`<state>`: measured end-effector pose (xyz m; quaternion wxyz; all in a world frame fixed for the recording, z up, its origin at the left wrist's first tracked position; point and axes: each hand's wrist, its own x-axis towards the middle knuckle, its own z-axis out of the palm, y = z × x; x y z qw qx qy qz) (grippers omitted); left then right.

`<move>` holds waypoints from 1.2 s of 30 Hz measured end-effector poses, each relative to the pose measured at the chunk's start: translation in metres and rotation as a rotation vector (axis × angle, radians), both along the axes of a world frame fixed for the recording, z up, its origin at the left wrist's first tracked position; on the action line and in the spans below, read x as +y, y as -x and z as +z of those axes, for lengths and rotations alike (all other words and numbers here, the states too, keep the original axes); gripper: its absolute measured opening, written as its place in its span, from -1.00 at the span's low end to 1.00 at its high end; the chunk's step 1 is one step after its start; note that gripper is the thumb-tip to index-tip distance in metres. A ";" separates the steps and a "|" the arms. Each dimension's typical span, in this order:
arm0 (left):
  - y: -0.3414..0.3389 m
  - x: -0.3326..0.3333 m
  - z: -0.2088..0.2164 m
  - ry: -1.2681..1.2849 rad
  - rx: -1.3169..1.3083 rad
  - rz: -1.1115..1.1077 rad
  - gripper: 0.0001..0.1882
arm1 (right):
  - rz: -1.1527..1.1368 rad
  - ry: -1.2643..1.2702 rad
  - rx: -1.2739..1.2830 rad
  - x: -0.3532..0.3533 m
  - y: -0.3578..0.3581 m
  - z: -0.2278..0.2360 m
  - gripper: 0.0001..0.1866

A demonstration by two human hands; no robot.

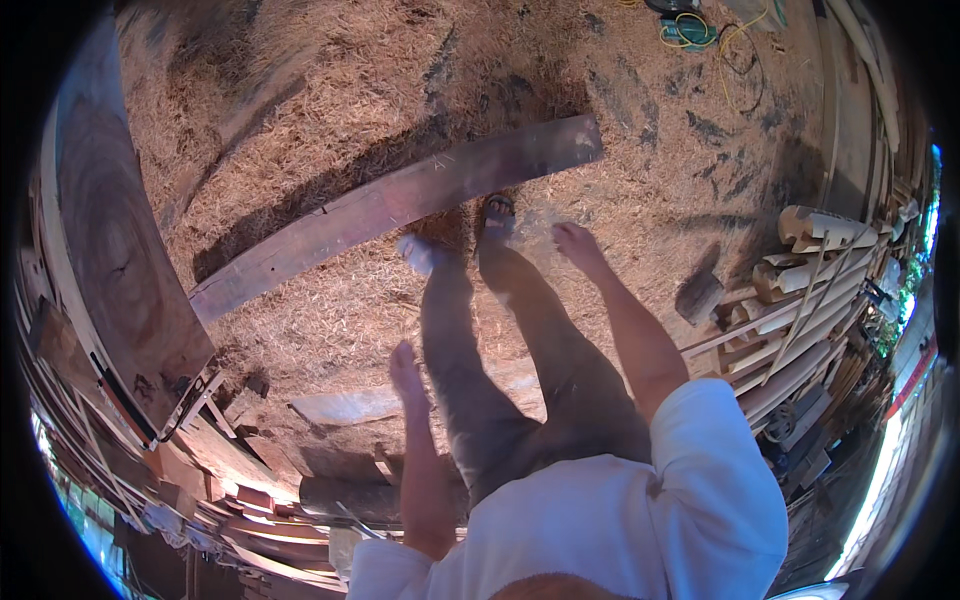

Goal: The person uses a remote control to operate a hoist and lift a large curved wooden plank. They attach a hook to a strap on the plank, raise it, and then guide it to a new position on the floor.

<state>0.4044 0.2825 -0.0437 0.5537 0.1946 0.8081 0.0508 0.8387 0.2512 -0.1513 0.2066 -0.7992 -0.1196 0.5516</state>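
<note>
My right hand (575, 243) hangs in front of my right thigh above the shavings, fingers curled in, with nothing visible in it. Lower, beside my left leg, my left hand (406, 372) hangs at the end of a lowered arm. Its fingers are blurred and seen edge-on, so their pose is unclear. Neither hand appears to touch anything. Just beyond my feet (497, 212) lies a long, wide wooden plank (400, 200), running from the left up toward the upper right.
Wood shavings cover the floor (640, 240). A broad, dark wooden slab (120, 250) stands along the left, with a bow saw (185, 408) by its lower end. Stacked timber (800, 310) and a wood block (698, 297) are at right. A green tool with yellow cord (688, 32) lies far off.
</note>
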 end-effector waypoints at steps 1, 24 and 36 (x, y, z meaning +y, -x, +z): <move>-0.039 0.010 0.003 0.013 0.000 -0.032 -0.49 | 0.025 0.066 -0.018 0.005 -0.024 0.020 -0.53; -0.333 0.057 -0.339 -0.051 -0.591 1.080 0.09 | -0.560 0.202 0.265 0.057 -0.317 -0.313 -0.51; -0.350 0.053 -0.421 -0.426 -0.543 1.435 -0.15 | -0.550 0.077 0.351 0.084 -0.321 -0.306 -0.20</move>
